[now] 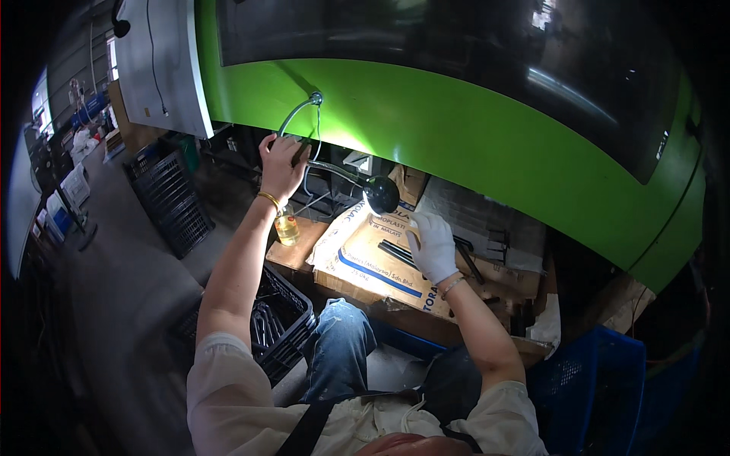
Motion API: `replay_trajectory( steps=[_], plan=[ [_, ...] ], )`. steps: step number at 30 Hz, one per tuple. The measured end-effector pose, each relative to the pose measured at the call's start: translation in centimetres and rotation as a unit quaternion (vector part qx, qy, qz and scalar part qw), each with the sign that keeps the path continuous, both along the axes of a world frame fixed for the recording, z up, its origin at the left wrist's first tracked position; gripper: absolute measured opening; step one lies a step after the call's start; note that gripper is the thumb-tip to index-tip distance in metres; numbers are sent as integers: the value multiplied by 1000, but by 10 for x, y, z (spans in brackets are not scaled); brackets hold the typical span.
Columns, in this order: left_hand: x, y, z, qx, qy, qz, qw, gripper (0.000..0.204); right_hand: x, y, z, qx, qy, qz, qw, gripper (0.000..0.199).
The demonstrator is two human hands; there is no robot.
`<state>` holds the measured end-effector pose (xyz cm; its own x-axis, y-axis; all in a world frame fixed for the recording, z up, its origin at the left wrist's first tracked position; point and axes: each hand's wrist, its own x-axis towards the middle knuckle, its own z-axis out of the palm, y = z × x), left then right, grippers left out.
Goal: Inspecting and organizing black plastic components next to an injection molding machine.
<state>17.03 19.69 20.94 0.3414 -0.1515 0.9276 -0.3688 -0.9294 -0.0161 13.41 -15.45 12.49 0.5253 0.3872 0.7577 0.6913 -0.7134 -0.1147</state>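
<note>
Blue lettering (430, 295) on brown paper (356, 245)

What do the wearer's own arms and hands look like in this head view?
The left hand is ungloved, with a yellow bracelet at the wrist. The right hand wears a white glove, with a thin bracelet just below it. Both arms come out of short, loose, pale cream sleeves.
</note>
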Motion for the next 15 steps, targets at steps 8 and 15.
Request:
replay_trajectory(
  steps=[8, 15],
  plan=[
    [-15, 9, -7, 15, 27, -9, 999, 8, 20, 112, 35, -13, -37, 92, 995, 57],
    [-4, 13, -30, -154, -66, -38, 985, 16, 56, 175, 19, -3, 208, 72, 975, 31]
  ],
)
